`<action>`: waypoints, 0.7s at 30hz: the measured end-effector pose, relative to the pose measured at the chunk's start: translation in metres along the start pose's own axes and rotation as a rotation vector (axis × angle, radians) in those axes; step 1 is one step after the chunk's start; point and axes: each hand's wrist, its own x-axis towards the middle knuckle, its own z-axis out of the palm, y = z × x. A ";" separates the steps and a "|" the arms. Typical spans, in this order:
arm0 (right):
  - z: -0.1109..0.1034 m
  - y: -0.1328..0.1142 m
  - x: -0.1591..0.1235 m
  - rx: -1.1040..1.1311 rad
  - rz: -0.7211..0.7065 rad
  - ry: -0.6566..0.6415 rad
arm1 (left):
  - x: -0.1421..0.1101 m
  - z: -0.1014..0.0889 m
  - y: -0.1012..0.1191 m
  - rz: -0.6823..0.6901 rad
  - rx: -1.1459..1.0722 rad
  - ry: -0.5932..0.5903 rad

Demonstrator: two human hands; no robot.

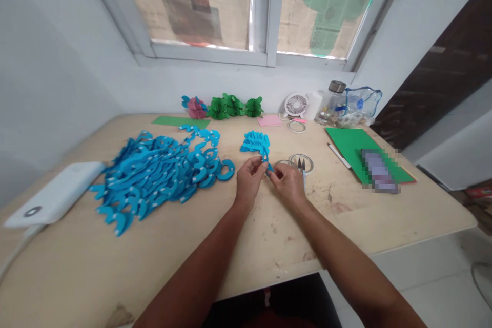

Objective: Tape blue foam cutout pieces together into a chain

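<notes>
At the middle of the table my left hand (248,178) and my right hand (289,182) are close together, both pinching a narrow blue paper piece (265,152). Its far end reaches up to a small stack of folded blue paper (254,140) just beyond my fingertips. Whether the two are joined I cannot tell. To the left lies a big heap of blue paper rings (154,171), many with white patches on them. Scissors (302,165) lie with blades pointing away, just beyond my right hand, next to rolls of narrow tape (306,163).
A white power strip-like box (57,192) with a cable is at the left. Along the wall stand green paper ornaments (232,106), a small white fan (295,105) and a bottle (331,102). Green sheets (348,146), a white pen (339,156) and a blurred phone-like object (380,170) lie right.
</notes>
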 end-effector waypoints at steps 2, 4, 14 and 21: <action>0.000 -0.001 -0.001 -0.028 -0.021 0.000 | 0.001 0.000 -0.001 -0.028 -0.046 -0.004; 0.000 -0.001 -0.001 -0.022 -0.037 -0.004 | 0.002 -0.001 -0.002 -0.068 -0.120 -0.023; -0.005 -0.003 -0.001 0.086 -0.074 -0.099 | 0.005 -0.007 -0.002 -0.241 -0.419 -0.062; -0.011 -0.002 0.002 0.075 -0.012 -0.038 | 0.005 -0.007 -0.004 -0.215 -0.308 -0.033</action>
